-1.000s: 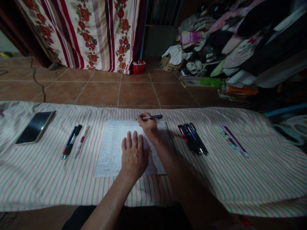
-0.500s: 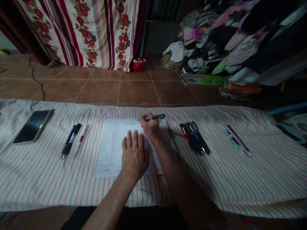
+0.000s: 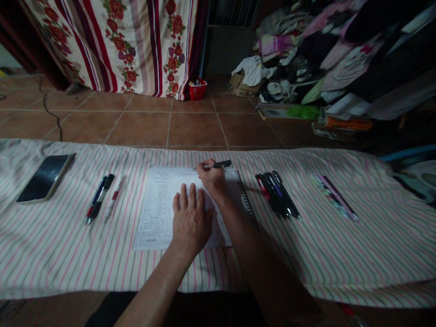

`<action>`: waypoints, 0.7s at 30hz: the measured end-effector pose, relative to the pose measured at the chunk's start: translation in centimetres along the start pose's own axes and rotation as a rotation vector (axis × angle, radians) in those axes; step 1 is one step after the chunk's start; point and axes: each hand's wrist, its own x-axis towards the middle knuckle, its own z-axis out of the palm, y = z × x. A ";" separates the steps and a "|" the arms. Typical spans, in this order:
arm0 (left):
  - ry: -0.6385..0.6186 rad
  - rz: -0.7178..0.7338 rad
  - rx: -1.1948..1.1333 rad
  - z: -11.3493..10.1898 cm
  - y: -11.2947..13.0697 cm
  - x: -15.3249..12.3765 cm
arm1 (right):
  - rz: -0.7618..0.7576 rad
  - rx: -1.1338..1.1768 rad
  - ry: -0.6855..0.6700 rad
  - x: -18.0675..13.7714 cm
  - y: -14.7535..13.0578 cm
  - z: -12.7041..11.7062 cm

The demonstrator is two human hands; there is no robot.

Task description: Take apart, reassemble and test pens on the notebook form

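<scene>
A printed sheet of paper [image 3: 158, 206] lies on a spiral notebook [image 3: 242, 195] in the middle of the striped cloth. My left hand [image 3: 190, 222] rests flat on the sheet with its fingers stretched out. My right hand [image 3: 211, 177] is closed round a black pen [image 3: 218, 165], whose tip touches the sheet's top edge.
A phone [image 3: 44, 178] lies at the far left. Three pens [image 3: 102, 198] lie left of the paper, several dark pens [image 3: 277, 194] right of it, and further pens [image 3: 334, 198] beyond. The striped cloth [image 3: 340, 254] covers the table. Clothes are piled up [image 3: 306, 54] behind on the tiled floor.
My hands have hardly moved; the pen stays at the sheet's top edge. The view has shifted slightly.
</scene>
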 end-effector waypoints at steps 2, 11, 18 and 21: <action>-0.010 -0.002 0.003 -0.1 0.0 0.0 | 0.007 0.003 -0.008 0.0 0.0 0.0; 0.000 0.003 -0.005 0.0 0.0 0.0 | 0.029 0.006 -0.032 -0.1 -0.1 -0.2; -0.001 0.005 0.000 0.1 -0.1 0.0 | 0.086 0.126 0.030 -0.3 -0.4 -0.4; -0.006 0.005 0.003 0.1 -0.1 0.0 | 0.063 0.076 0.020 -0.2 -0.3 -0.4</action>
